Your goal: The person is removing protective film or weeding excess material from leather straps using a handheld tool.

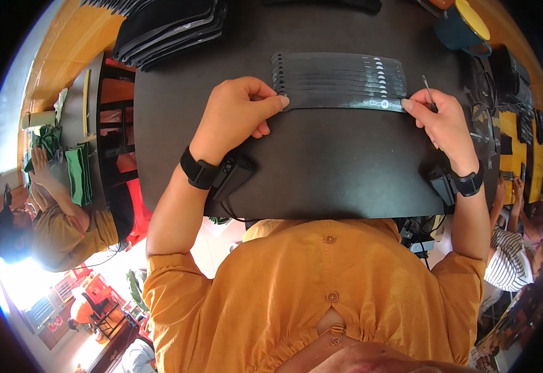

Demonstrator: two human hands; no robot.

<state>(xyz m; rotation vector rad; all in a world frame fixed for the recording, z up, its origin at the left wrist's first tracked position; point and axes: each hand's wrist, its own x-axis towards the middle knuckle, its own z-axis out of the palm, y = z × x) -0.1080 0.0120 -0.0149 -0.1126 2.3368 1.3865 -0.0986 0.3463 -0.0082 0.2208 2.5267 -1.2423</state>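
Several flat black straps (pixel 340 78) lie overlapped in a fanned row on the dark table, with pale marks near their right ends and notched or holed left ends. My left hand (pixel 237 115) is closed, its thumb and finger pinching the left end of the nearest strap (pixel 340 103). At that strap's right end, my right hand (pixel 438 118) pinches with the thumb. The right hand also holds a thin tool (pixel 427 87) with a metal shaft pointing away from me and a dark handle partly hidden by the fingers. Each wrist wears a black band with a small box.
A stack of black fabric pieces (pixel 169 31) sits at the table's far left. At the far right stands a dark mug (pixel 461 31) with a yellow inside. Clear plastic (pixel 486 118) lies along the right edge. People work at both sides, green cloth (pixel 79 174) by the left one.
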